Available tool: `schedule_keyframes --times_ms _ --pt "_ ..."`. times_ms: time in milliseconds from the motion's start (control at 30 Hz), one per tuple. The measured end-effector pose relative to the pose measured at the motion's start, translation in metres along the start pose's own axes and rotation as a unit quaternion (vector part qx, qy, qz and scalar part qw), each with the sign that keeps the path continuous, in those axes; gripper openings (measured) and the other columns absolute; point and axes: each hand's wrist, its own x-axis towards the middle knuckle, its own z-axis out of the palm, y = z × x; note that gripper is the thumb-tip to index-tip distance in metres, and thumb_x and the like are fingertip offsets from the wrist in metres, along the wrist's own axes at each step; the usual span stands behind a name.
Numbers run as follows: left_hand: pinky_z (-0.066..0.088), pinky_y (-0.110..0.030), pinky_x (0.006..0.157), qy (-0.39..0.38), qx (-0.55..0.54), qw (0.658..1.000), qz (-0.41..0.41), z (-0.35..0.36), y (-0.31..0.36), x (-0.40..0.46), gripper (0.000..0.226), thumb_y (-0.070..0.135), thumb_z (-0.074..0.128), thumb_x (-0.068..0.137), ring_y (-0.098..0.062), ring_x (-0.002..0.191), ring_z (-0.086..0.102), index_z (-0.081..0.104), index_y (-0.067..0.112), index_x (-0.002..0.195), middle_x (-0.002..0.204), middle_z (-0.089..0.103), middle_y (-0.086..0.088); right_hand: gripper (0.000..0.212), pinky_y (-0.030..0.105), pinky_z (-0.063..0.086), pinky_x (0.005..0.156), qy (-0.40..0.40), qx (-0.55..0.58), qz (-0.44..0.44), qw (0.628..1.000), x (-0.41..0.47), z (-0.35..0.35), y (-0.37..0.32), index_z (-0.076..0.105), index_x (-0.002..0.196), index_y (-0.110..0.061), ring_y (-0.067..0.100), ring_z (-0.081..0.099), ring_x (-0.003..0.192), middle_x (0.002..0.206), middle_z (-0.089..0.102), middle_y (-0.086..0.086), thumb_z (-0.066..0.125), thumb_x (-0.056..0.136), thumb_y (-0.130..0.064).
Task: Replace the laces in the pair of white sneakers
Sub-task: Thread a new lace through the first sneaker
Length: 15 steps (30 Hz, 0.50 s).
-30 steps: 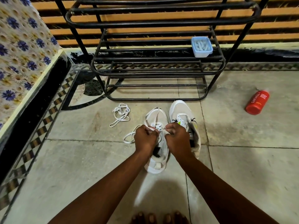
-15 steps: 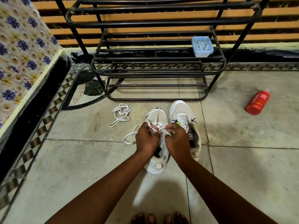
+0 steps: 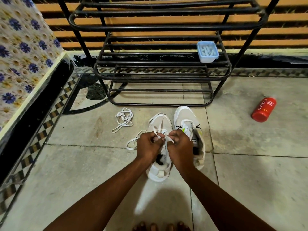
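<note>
Room first: tiled floor (image 3: 83, 172) of pale stone squares is running under everything, patterned border along the left edge, a floral-covered ledge (image 3: 20, 52) rising at far left. Black metal shoe rack (image 3: 160, 67) is standing at the far side against an orange slatted wall, a small blue tub (image 3: 207, 51) sitting on its right shelf. Red bottle (image 3: 264, 109) is lying on its side well apart at right.

Left sneaker (image 3: 159, 172) and right sneaker (image 3: 187, 119) are lying side by side near centre, toes pointing away, touching or nearly so. They are looking light and soft-sided; the uppers would likely give under a squeeze, so steadying by heel or sole seems safest. The floor is looking smooth, so a shoe may be sliding if tugged.

Lace (image 3: 133, 144) in work is flat, white, limp; a loop is trailing onto the floor to the left, another arching over the toe. It would likely be slipping unless pinched close to the eyelet or at the tip. Spare lace (image 3: 124, 119) is lying bundled farther left.

Left hand (image 3: 148, 145) and right hand (image 3: 180, 144) are hovering together over the left sneaker's tongue, fingers curled tight, each pinching lace strands between thumb and fingertips. Which eyelet is being threaded I cannot tell.
</note>
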Motion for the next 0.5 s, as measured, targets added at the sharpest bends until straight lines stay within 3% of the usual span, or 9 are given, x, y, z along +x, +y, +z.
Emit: schedule_keyframes --times_ms 100,200,300,400,500 --pt "0.06 -0.044 0.071 -0.002 -0.001 1.0 -0.01 -0.002 0.001 0.004 0.01 0.023 0.08 0.079 -0.022 0.067 0.072 0.078 0.013 0.08 0.069 0.074 -0.005 0.026 0.024 0.054 0.08 -0.009 -0.012 -0.009 1.0 -0.001 -0.001 -0.001 0.067 0.094 -0.016 0.009 0.07 0.088 0.089 0.073 -0.006 0.067 0.078 0.003" --pt "0.056 -0.032 0.066 -0.011 0.003 1.0 -0.001 -0.002 0.001 0.003 0.008 0.013 0.08 0.085 -0.008 0.063 0.068 0.08 0.02 0.083 0.067 0.073 0.001 0.025 0.024 0.053 0.079 -0.007 -0.034 -0.02 0.999 -0.002 0.0 -0.003 0.067 0.096 -0.016 0.013 0.069 0.088 0.089 0.072 -0.006 0.066 0.078 0.001" --pt "0.055 -0.027 0.065 -0.018 -0.009 1.0 -0.005 -0.003 0.003 0.004 0.013 0.007 0.08 0.085 -0.007 0.062 0.067 0.078 0.02 0.084 0.066 0.072 -0.002 0.023 0.035 0.055 0.08 -0.009 -0.066 -0.036 0.997 -0.004 0.002 -0.002 0.065 0.101 -0.017 0.02 0.07 0.09 0.091 0.072 -0.002 0.065 0.082 -0.004" --pt "0.055 -0.024 0.06 -0.019 -0.034 0.998 -0.044 -0.004 0.008 0.009 0.011 0.001 0.08 0.085 -0.011 0.06 0.068 0.078 0.012 0.086 0.073 0.074 -0.016 0.019 0.039 0.055 0.079 -0.022 -0.093 -0.043 0.995 -0.002 0.002 -0.002 0.065 0.106 -0.014 0.027 0.069 0.092 0.093 0.074 0.004 0.064 0.087 -0.011" --pt "0.049 -0.015 0.053 -0.021 -0.058 0.996 -0.065 -0.004 0.012 0.012 0.005 -0.004 0.079 0.086 -0.005 0.05 0.064 0.076 0.0 0.088 0.065 0.069 -0.009 0.021 0.039 0.052 0.083 -0.052 -0.11 -0.013 0.992 0.009 0.001 -0.006 0.068 0.11 -0.011 0.033 0.067 0.098 0.097 0.074 0.011 0.061 0.092 -0.019"
